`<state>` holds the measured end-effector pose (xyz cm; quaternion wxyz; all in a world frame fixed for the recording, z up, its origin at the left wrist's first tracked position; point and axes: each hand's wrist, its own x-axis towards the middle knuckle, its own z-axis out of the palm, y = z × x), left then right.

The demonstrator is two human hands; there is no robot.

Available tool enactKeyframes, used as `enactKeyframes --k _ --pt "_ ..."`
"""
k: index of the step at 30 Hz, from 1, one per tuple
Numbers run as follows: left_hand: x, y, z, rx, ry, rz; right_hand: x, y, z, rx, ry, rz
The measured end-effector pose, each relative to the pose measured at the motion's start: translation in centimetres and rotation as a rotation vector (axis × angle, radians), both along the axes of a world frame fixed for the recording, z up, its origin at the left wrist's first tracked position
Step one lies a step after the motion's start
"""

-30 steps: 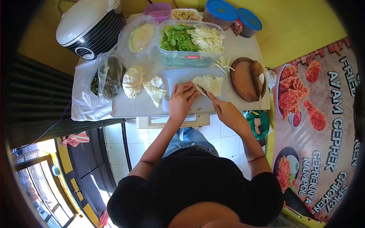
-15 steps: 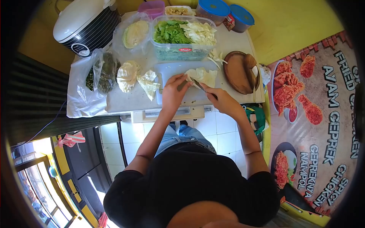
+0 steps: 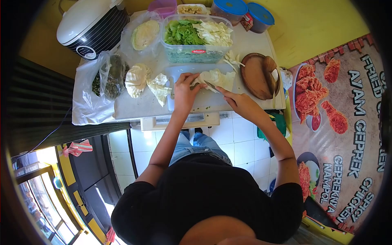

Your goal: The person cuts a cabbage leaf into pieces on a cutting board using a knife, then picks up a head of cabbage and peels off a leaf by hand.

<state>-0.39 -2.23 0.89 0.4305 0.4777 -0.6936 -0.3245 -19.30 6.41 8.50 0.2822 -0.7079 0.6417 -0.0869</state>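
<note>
My right hand [image 3: 239, 101] is closed around the handle of a knife [image 3: 211, 86], whose blade points left into pale cabbage leaves [image 3: 218, 78] on a white cutting board [image 3: 174, 73]. At the left end of those leaves, my left hand [image 3: 187, 90] pinches the cabbage with bent fingers, close to the blade. Left of the board lie a loose cabbage leaf [image 3: 159, 87] and a bigger cabbage piece [image 3: 137, 80]. Behind the board stands a clear plastic container [image 3: 197, 56] with green leaves and cut cabbage in it.
A wooden mortar dish with a pestle [image 3: 256, 75] stands right of the board. Blue-lidded tubs [image 3: 260, 18] are at the back. To the left are a rice cooker [image 3: 94, 28], a half cabbage [image 3: 145, 35] in plastic and a bag of dark greens [image 3: 110, 79].
My left hand has shifted slightly left, its fingers now flatter on the cabbage. The knife has dropped lower against the leaves, and my right forearm has swung outward to the right.
</note>
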Motion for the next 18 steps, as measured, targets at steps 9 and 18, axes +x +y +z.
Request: enactKeyframes --k 9,18 --pt "0.6 -0.4 0.1 -0.051 -0.097 0.03 -0.5 0.7 -3.6 -0.148 0.072 0.051" --pt "0.5 -0.8 -0.7 -0.048 -0.033 0.002 -1.8 -0.6 -3.9 -0.082 -0.31 0.068"
